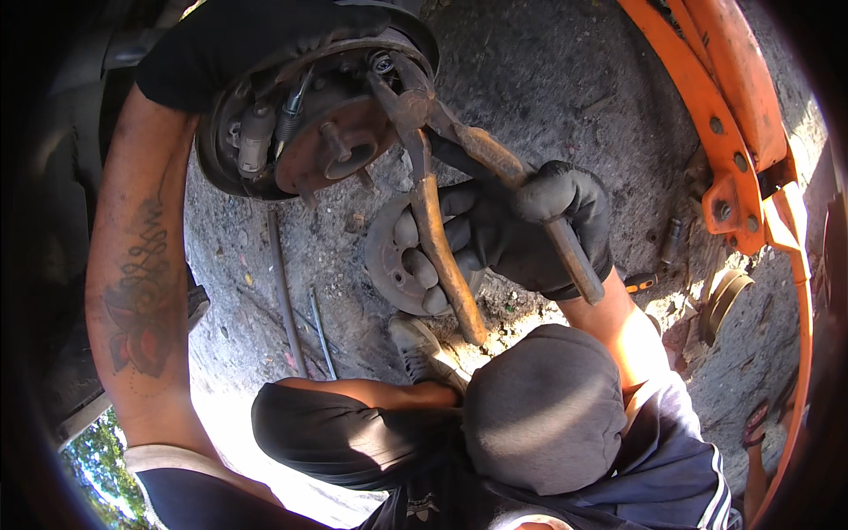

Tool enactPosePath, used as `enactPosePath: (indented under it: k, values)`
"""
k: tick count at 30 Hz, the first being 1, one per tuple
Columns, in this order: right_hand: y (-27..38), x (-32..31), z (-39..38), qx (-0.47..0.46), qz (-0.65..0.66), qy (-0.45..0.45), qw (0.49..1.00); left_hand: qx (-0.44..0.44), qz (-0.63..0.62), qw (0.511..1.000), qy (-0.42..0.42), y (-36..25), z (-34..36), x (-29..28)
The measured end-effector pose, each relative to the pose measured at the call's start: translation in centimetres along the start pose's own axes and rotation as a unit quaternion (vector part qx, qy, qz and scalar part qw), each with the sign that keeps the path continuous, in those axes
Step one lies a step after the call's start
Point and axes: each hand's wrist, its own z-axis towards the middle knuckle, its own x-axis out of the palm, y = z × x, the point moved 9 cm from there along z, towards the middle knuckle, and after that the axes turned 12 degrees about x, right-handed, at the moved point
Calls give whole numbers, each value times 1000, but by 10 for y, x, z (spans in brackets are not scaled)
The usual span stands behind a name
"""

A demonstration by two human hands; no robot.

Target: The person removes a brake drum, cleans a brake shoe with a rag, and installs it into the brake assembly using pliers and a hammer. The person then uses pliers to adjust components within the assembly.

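My right hand [539,225], in a black glove with grey fingertips, is wrapped round the two rusty, worn handles of a pair of pincers [415,110]. Their jaws sit around a small coil spring [382,64] at the upper edge of an open drum brake [309,146]. A rusty hub with studs [340,150] stands out from the brake's middle, beside a silvery cylindrical part [256,140] and another spring [290,119]. Across the top of the brake lies my left hand [256,44], also in a black glove. Its fingers blend into the dark rim and cannot be made out.
An orange jack [733,115] stands at the right. Below my right hand lies a round metal disc [384,256]. A bar [284,291] and a thin rod [321,331] lie on the ground. A curved metal piece [726,305] and an orange-black handle [640,283] are further right.
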Motion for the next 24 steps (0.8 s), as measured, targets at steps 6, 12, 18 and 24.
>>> enactPosePath:
  k: [6, 12, 18, 24]
  values:
    - [-5, -4, 0, 1, 21, -43, 999, 77, 56, 995, -9, 47, 12, 11]
    - [-7, -5, 0, -3, 97, 13, 995, -49, -16, 996, 70, 3, 3, 6]
    - [-4, -4, -1, 10, 44, -34, 998, -47, -41, 996, 60, 1, 4, 4]
    - [-14, -13, 4, 14, 77, 37, 996, -53, -60, 994, 74, 48, 12, 18]
